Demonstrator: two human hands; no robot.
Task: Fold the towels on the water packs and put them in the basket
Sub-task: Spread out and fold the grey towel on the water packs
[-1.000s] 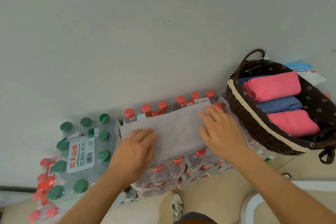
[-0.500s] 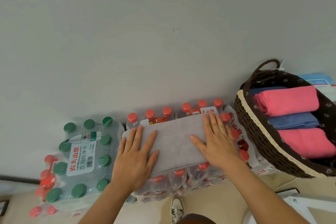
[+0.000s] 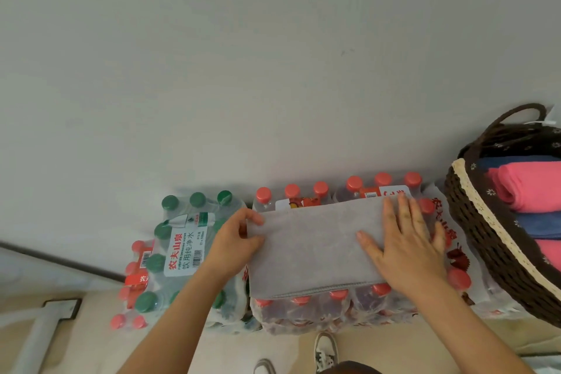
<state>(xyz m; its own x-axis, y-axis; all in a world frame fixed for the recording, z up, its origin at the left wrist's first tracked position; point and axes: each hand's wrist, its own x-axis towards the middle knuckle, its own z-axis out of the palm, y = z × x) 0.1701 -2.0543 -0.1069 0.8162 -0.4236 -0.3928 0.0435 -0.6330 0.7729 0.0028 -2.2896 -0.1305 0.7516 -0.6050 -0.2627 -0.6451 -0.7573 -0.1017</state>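
A grey towel (image 3: 309,249), folded into a long strip, lies on a pack of red-capped water bottles (image 3: 318,310). My left hand (image 3: 235,241) pinches the strip's left end, thumb on top and fingers under the edge. My right hand (image 3: 405,247) lies flat on its right half, fingers spread. At the right edge stands a dark wicker basket (image 3: 476,222) with a lace trim. It holds a rolled pink towel (image 3: 528,188), a blue towel (image 3: 540,226) and another pink towel (image 3: 549,255) below that.
A pack of green-capped bottles (image 3: 182,246) stands left of the red pack, with more red-capped bottles (image 3: 133,279) lower at its left. A plain wall rises right behind the packs. My shoes (image 3: 324,351) show on the beige floor below.
My left hand has slid off the top of the towel to its left end and taken hold of the edge. My right hand still presses the right half. The view has shifted slightly left.
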